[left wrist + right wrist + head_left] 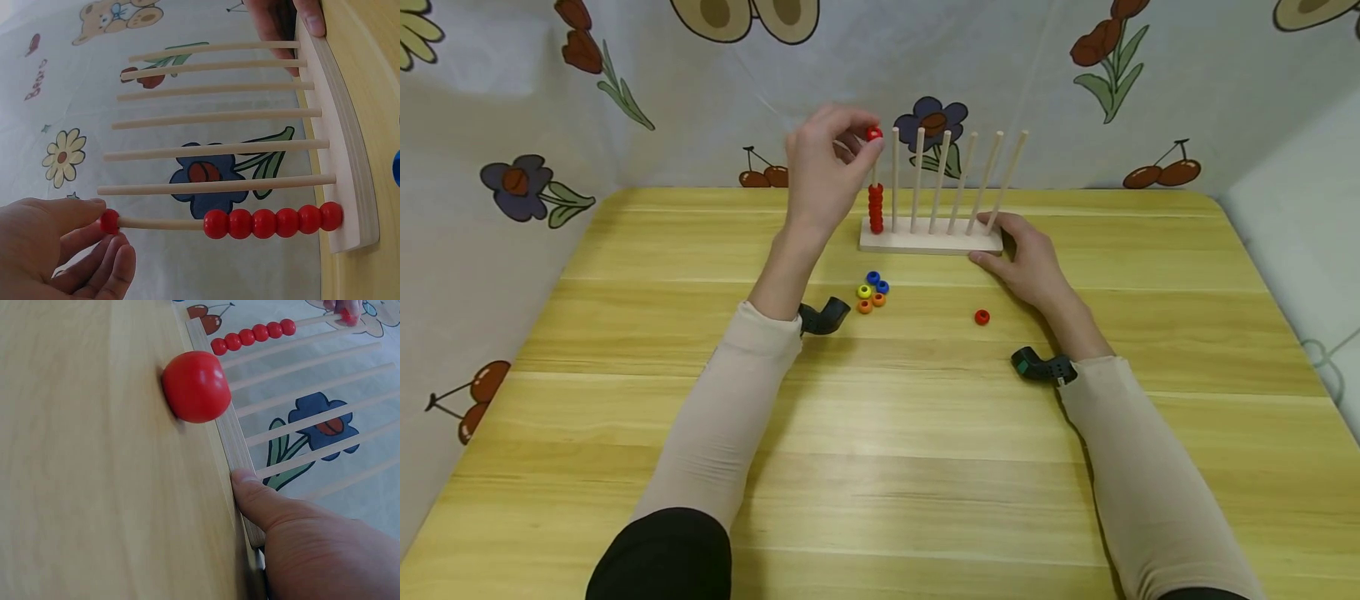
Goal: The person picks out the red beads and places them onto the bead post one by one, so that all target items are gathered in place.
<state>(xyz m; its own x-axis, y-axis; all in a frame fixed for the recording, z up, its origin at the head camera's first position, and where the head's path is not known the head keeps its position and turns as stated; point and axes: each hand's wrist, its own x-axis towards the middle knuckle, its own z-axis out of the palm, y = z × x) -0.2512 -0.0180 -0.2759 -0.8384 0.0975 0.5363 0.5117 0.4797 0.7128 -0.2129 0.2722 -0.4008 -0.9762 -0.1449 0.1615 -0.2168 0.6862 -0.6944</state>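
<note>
A wooden peg stand with a row of upright pegs stands towards the back of the table. My left hand pinches a red bead between thumb and fingers, right at the tip of the leftmost peg. Below it, several red beads are stacked on that peg, down to the base. The other pegs carry no beads. My right hand grips the right end of the base, with the thumb along its front edge and the fingers partly hidden behind.
In front of the stand lies a small cluster of loose beads: two blue, one yellow and two orange. A single red bead lies on the table near my right hand. A patterned cloth hangs behind.
</note>
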